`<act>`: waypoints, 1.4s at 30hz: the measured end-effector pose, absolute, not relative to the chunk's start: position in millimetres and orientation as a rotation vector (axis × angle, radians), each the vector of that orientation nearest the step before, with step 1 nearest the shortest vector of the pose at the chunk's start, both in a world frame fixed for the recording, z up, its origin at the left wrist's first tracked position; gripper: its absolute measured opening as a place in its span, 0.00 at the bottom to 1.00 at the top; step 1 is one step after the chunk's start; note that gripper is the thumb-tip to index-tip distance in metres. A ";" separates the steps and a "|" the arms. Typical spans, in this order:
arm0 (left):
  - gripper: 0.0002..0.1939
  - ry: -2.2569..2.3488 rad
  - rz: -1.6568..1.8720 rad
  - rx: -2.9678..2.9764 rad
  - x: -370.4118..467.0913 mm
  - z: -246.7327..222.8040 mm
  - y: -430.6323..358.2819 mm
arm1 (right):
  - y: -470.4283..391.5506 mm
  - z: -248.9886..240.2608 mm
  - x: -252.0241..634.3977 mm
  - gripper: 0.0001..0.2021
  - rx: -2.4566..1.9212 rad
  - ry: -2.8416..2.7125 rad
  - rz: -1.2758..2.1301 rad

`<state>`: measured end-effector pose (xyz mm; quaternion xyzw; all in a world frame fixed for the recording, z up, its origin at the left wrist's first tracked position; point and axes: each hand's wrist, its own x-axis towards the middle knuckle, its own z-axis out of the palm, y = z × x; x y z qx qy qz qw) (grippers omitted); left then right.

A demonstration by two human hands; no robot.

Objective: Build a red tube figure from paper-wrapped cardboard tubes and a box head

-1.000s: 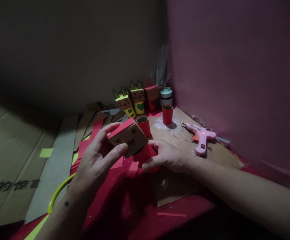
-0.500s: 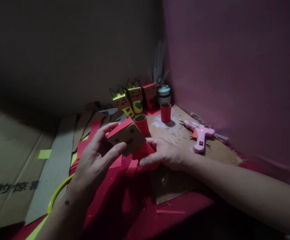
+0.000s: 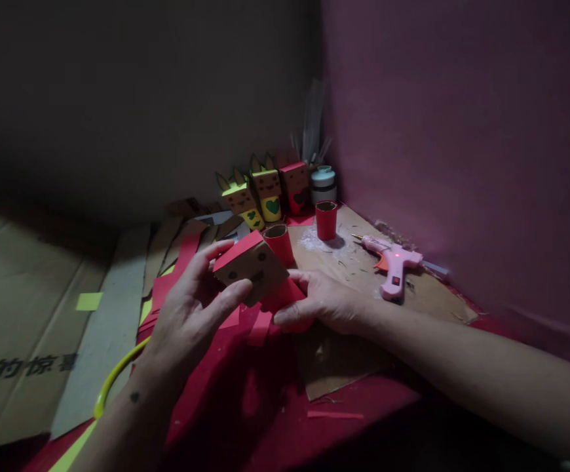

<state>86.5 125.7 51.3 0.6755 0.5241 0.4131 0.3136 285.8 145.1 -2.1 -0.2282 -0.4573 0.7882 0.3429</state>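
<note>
Between my two hands is a paper figure, tilted to one side. Its box head [image 3: 255, 269] is brown cardboard with a red top and a drawn face. My left hand [image 3: 199, 288] grips this head, thumb across the face and fingers behind. Below the head is a red paper tube body [image 3: 285, 298], and my right hand [image 3: 327, 301] is closed round it. Head and body touch, but whether they are fixed together I cannot tell. Just behind the figure stands a red tube [image 3: 279, 242], open at the top.
Another red tube [image 3: 326, 221] stands on a cardboard sheet [image 3: 432, 298]. Right of it lies a pink glue gun [image 3: 394, 262] with a lit red light. Yellow figures [image 3: 266, 193], a red figure [image 3: 295, 187] and a blue-lidded jar [image 3: 323, 185] line the back. Paper strips [image 3: 167, 288] lie left.
Almost nothing differs. My hands and the figure have shifted very slightly in the picture, and both grips are the same.
</note>
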 end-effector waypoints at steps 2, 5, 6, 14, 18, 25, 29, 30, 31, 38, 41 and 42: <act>0.29 1.374 1.102 1.798 87.1 51.5 125.9 | 145.2 -2.1 285.5 0.26 -0.594 -1.185 2.046; 0.29 1.357 1.106 1.808 87.1 51.5 125.9 | 145.8 -2.4 285.0 0.26 -0.590 -1.169 2.036; 0.29 1.355 1.100 1.807 86.9 51.4 126.0 | 146.1 -2.7 284.9 0.26 -0.590 -1.167 2.034; 0.28 1.284 1.091 1.818 84.8 48.5 128.9 | 145.3 -3.2 284.8 0.27 -0.629 -1.211 1.963; 0.27 1.276 1.089 1.841 83.7 47.4 130.8 | 145.4 -3.0 284.8 0.27 -0.627 -1.205 1.963; 0.29 1.284 1.041 1.872 81.8 46.9 135.2 | 146.4 -6.3 283.1 0.25 -0.601 -1.187 1.972; 0.31 1.324 1.043 1.850 83.5 48.2 134.2 | 145.7 -4.7 283.5 0.25 -0.600 -1.226 1.956; 0.31 1.326 1.047 1.847 83.9 48.4 133.9 | 145.6 -4.0 283.9 0.25 -0.599 -1.238 1.953; 0.31 1.322 1.050 1.851 84.3 48.5 133.9 | 145.6 -3.3 284.3 0.25 -0.598 -1.243 1.953; 0.33 1.299 1.022 1.926 88.2 54.8 143.5 | 149.8 -3.7 287.0 0.25 -0.624 -1.235 1.954; 0.33 1.255 0.977 1.992 91.7 61.5 151.5 | 154.6 -5.1 289.6 0.25 -0.611 -1.237 1.921; 0.34 1.234 0.976 2.001 93.0 63.6 154.0 | 156.4 -5.3 290.7 0.25 -0.606 -1.236 1.905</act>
